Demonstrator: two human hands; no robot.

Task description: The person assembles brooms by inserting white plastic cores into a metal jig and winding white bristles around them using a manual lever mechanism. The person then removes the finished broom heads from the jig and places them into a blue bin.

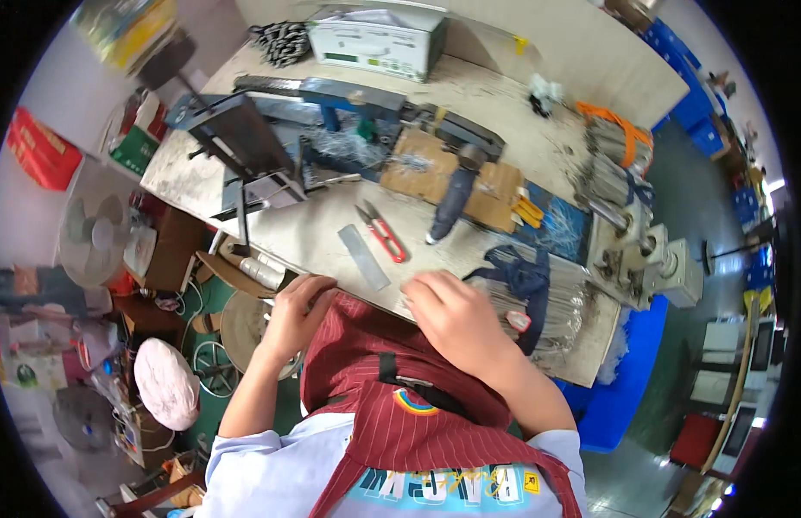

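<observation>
Bundle of thin grey metal rods (551,302) lies at the near right corner of the worn workbench (314,224), long axis running along the near edge — right hand (456,315) rests curled on its left end, grip unclear. Left hand (295,311) grips the near edge, fingers bent over it. Flat grey metal strip (363,256) and red-handled snips (383,231) lie just beyond, between the hands. White carton (383,39) at far edge — contents hidden.
</observation>
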